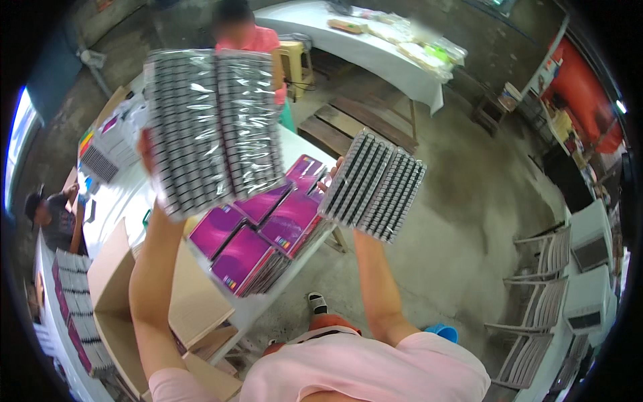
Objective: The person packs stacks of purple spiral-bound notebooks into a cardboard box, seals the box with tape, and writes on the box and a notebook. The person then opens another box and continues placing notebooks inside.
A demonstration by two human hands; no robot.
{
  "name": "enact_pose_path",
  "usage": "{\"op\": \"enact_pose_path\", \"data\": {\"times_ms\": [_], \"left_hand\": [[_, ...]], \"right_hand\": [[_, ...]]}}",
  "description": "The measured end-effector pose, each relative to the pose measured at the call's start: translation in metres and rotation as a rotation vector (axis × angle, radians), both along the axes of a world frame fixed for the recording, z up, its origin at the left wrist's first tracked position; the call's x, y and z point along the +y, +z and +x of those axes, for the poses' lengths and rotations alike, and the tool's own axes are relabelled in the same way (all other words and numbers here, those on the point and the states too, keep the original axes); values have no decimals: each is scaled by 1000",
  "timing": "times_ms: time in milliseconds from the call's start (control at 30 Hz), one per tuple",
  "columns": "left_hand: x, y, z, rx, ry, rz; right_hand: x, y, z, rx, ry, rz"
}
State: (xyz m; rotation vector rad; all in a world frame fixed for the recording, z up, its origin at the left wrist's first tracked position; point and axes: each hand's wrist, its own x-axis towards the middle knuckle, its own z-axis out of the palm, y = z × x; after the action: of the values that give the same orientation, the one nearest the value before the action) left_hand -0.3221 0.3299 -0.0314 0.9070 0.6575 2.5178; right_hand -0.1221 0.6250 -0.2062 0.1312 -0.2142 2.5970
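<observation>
The left hand (145, 151), mostly hidden, grips the edge of a large pack (191, 130), clear-wrapped with rows of dark coils, raised above a white table (305, 145). The right hand (332, 175), fingers bent at its left edge, holds a smaller pack (375, 184), tilted. Both palms are hidden. Purple packs (288, 224) lie on the table beside an open box (109, 276).

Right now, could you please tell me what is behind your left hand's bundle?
Behind the bundle, a person in pink and a white table partly show; whatever it covers is hidden.
</observation>
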Motion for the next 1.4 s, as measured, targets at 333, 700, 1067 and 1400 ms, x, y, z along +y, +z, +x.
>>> {"op": "enact_pose_path", "data": {"times_ms": [333, 700, 1067, 1400], "left_hand": [[-409, 30, 290, -45, 865, 38], [-570, -66, 554, -432, 1504, 74], [-535, -3, 466, -360, 1156, -161], [-458, -21, 296, -228, 786, -850]], "right_hand": [[-260, 161, 39, -69, 631, 353], [-576, 86, -26, -306, 1384, 848], [-624, 95, -2, -333, 1066, 1528], [-548, 135, 28, -226, 1005, 930]]}}
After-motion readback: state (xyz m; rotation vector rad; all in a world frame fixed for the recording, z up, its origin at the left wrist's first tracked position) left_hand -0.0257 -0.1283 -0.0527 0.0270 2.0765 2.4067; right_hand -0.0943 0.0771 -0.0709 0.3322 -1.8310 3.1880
